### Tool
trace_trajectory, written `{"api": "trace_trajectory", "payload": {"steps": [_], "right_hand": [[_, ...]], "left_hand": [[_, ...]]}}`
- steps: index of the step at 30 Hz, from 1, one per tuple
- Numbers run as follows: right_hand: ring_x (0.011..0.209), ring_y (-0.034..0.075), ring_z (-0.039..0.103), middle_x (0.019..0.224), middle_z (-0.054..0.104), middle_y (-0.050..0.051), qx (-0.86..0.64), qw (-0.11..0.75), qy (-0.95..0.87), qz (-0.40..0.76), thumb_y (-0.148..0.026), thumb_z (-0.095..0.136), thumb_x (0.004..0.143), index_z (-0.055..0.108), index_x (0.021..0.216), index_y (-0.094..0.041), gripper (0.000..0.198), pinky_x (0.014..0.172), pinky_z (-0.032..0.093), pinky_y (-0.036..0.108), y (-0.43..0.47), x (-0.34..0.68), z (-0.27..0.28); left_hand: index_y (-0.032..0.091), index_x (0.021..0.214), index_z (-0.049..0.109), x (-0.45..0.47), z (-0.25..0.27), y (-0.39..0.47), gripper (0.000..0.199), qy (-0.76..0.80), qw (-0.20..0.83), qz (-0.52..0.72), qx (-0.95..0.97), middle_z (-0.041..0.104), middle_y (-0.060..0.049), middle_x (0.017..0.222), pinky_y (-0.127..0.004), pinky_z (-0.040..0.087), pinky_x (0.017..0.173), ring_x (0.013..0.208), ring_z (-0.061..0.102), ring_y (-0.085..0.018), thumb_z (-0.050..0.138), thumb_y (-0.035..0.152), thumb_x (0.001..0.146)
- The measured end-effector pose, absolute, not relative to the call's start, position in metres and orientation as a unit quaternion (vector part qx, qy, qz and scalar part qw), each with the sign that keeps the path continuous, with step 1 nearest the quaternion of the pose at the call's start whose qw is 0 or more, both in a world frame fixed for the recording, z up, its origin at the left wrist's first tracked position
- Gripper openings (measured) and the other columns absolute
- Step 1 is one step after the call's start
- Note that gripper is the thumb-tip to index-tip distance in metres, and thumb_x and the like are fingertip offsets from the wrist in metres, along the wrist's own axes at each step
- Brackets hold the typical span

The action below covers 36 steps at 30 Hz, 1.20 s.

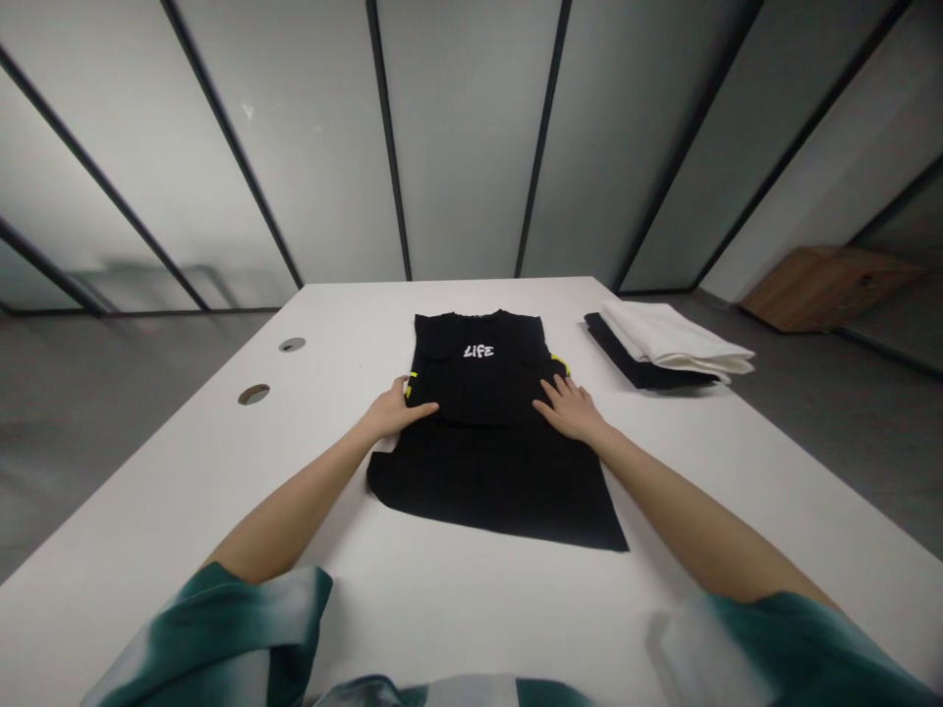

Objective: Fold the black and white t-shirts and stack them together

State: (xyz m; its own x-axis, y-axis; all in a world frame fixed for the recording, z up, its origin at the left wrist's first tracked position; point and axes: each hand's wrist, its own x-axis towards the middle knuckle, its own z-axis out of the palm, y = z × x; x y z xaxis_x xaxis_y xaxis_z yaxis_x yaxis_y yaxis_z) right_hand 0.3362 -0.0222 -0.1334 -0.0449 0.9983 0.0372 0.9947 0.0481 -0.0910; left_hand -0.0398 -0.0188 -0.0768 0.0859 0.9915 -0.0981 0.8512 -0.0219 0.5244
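Observation:
A black T-shirt (486, 481) with white lettering and small yellow marks at its sides lies flat on the white table (442, 609). Its sides look folded inward, and the lettering faces upside down to me. My left hand (402, 407) rests on the shirt's left edge, thumb stretched across the fabric and fingers by the yellow mark. On the right edge lies my right hand (571, 405), palm down with its fingers spread. Neither hand pinches the cloth visibly.
Folded white cloth (674, 336) sits on folded black cloth (626, 365) at the table's right edge. Two round holes (254, 395) pierce the tabletop at left. Beyond the table stands a frosted glass partition (464, 137); a wooden cabinet (817, 285) is at far right.

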Motion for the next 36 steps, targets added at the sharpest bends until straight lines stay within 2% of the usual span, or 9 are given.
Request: {"api": "trace_trajectory", "payload": {"steps": [2,4,10,13,16,18,25,29,36], "right_hand": [[0.149,0.035,0.026,0.162,0.031,0.014,-0.686,0.044,-0.726,0.023,-0.065,0.033,0.095,0.039,0.154,-0.023,0.072,0.118,0.021,0.056,-0.016,0.339,-0.131],[0.150,0.034,0.025,0.162,0.031,0.014,-0.683,0.040,-0.728,0.030,-0.064,0.033,0.096,0.038,0.154,-0.022,0.072,0.118,0.021,0.057,-0.010,0.341,-0.129],[0.149,0.034,0.027,0.161,0.033,0.016,-0.671,0.053,-0.739,0.032,-0.063,0.035,0.095,0.039,0.154,-0.021,0.072,0.118,0.022,0.056,-0.006,0.345,-0.130],[0.148,0.034,0.030,0.160,0.034,0.016,-0.664,0.045,-0.746,0.021,-0.061,0.035,0.096,0.040,0.153,-0.019,0.070,0.118,0.024,0.055,-0.014,0.347,-0.129],[0.145,0.035,0.033,0.158,0.037,0.018,-0.655,0.051,-0.754,-0.001,-0.056,0.041,0.095,0.043,0.150,-0.016,0.068,0.117,0.027,0.054,-0.026,0.350,-0.123],[0.143,0.035,0.037,0.156,0.040,0.018,-0.646,0.071,-0.760,-0.013,-0.052,0.045,0.095,0.046,0.148,-0.016,0.064,0.116,0.030,0.052,-0.031,0.352,-0.119],[0.141,0.033,0.041,0.152,0.047,0.015,-0.659,0.074,-0.748,0.017,-0.051,0.043,0.096,0.052,0.143,-0.017,0.059,0.114,0.035,0.048,-0.031,0.348,-0.125],[0.146,0.031,0.034,0.157,0.040,0.014,-0.665,0.070,-0.743,0.024,-0.054,0.036,0.098,0.047,0.148,-0.020,0.061,0.116,0.030,0.051,-0.028,0.347,-0.132],[0.147,0.031,0.033,0.159,0.037,0.015,-0.664,0.047,-0.745,0.030,-0.051,0.032,0.100,0.043,0.151,-0.021,0.060,0.117,0.026,0.055,0.005,0.344,-0.126]], "left_hand": [[0.015,0.155,0.021,-0.045,-0.080,-0.029,0.111,0.631,0.255,0.170,0.712,0.063,-0.019,0.133,-0.039,0.051,0.094,0.118,0.063,-0.034,0.074,0.060,0.069],[0.018,0.157,0.019,-0.049,-0.085,-0.040,0.109,0.588,0.254,0.189,0.744,0.059,-0.017,0.139,-0.040,0.048,0.100,0.123,0.060,-0.033,0.076,0.045,0.070],[0.023,0.149,0.043,-0.054,-0.089,-0.072,0.079,0.574,0.223,0.141,0.775,0.065,-0.011,0.125,-0.036,0.050,0.097,0.109,0.066,-0.025,0.059,0.017,0.072],[0.027,0.133,0.060,-0.060,-0.080,-0.082,0.062,0.576,0.229,0.096,0.779,0.071,-0.005,0.110,-0.032,0.052,0.086,0.096,0.069,-0.022,0.056,0.016,0.072],[0.027,0.101,0.073,-0.064,-0.069,-0.082,0.027,0.574,0.250,0.046,0.778,0.073,-0.002,0.078,-0.031,0.051,0.075,0.079,0.070,-0.022,0.054,0.029,0.081],[0.026,0.085,0.072,-0.065,-0.065,-0.074,0.028,0.590,0.228,0.055,0.773,0.071,-0.003,0.069,-0.033,0.050,0.073,0.077,0.069,-0.024,0.048,0.040,0.088],[0.024,0.107,0.068,-0.043,-0.079,-0.021,0.031,0.646,0.128,0.102,0.745,0.075,-0.006,0.096,-0.033,0.050,0.080,0.094,0.069,-0.027,0.060,0.043,0.084],[0.022,0.104,0.068,-0.035,-0.091,0.003,0.023,0.653,0.099,0.105,0.743,0.074,-0.010,0.102,-0.035,0.049,0.085,0.101,0.068,-0.028,0.052,0.029,0.090],[0.022,0.115,0.065,-0.034,-0.086,0.045,0.029,0.683,0.060,0.090,0.722,0.069,-0.013,0.119,-0.038,0.048,0.090,0.110,0.065,-0.030,0.046,0.028,0.094]]}}
